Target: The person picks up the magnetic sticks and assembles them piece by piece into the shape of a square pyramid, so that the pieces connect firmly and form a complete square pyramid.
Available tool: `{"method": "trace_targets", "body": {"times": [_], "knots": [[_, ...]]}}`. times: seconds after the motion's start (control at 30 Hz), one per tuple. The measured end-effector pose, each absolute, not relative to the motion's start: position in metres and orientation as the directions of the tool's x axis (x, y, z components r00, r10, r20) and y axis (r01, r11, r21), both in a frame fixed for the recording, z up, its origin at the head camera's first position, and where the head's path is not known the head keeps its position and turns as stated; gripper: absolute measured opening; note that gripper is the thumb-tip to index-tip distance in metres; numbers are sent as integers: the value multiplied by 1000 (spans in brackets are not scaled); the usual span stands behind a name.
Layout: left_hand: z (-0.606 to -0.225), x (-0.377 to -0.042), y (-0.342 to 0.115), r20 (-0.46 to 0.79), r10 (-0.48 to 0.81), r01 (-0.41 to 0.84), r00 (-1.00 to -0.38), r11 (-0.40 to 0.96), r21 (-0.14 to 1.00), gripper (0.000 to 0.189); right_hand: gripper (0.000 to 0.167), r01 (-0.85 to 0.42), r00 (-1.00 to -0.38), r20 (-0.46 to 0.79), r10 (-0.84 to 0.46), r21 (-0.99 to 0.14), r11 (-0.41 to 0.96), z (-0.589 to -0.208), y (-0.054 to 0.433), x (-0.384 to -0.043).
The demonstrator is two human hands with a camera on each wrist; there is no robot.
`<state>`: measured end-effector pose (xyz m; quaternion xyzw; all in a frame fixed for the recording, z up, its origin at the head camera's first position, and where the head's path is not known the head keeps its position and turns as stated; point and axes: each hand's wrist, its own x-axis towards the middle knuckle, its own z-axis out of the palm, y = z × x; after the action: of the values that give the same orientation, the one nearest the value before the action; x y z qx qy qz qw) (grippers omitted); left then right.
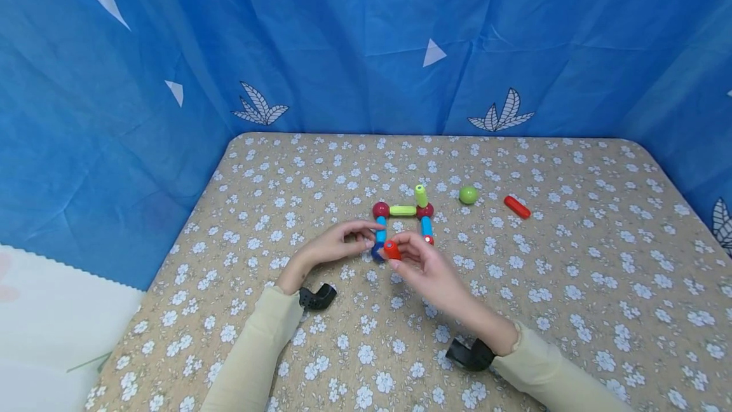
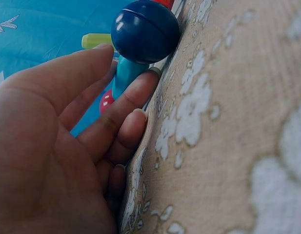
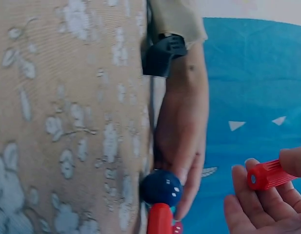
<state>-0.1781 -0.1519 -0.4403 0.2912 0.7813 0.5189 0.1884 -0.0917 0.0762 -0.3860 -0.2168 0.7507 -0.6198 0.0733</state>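
In the head view, my left hand (image 1: 340, 242) is at the near left corner of a magnetic stick-and-ball frame. Its thumb and fingers pinch a light blue magnetic rod (image 2: 125, 74) beside a dark blue ball (image 2: 146, 31). My right hand (image 1: 429, 269) holds a red magnetic rod (image 3: 267, 175) between thumb and fingers, raised off the table; the rod's round end faces out. A second red rod (image 3: 160, 220) meets the dark blue ball. Two crimson balls (image 1: 380, 210) form the far corners, joined by a yellow-green rod (image 1: 403, 211). My right hand hides part of the near side.
An upright yellow-green rod (image 1: 421, 196) stands on the far right ball. Another light blue rod (image 1: 426, 226) forms the right side. A green ball (image 1: 468, 194) and a loose red rod (image 1: 517, 206) lie farther right on the flowered tablecloth (image 1: 572, 310). Blue curtain hangs behind.
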Motion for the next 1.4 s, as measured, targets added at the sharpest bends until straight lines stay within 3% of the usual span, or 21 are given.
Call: {"method": "trace_targets", "body": {"times": [0.27, 0.43, 1.07, 1.23, 1.4], "knots": [[-428, -173, -149, 8, 657, 261, -754, 289, 921, 36, 26, -239, -929, 154, -338, -945, 225, -399, 69, -103], [-410, -166, -147, -4, 663, 247, -749, 285, 926, 36, 26, -219, -938, 151, -311, -955, 198, -403, 66, -107], [-408, -166, -147, -23, 655, 230, -755, 298, 926, 36, 27, -202, -956, 152, -251, -961, 188, -403, 57, -107], [-426, -173, -150, -18, 650, 235, -760, 300, 924, 36, 26, -215, -952, 160, -261, -957, 198, -381, 55, -100], [-441, -179, -152, -4, 652, 255, -758, 303, 918, 36, 26, -215, -952, 161, -261, -957, 194, -383, 56, -102]]}}
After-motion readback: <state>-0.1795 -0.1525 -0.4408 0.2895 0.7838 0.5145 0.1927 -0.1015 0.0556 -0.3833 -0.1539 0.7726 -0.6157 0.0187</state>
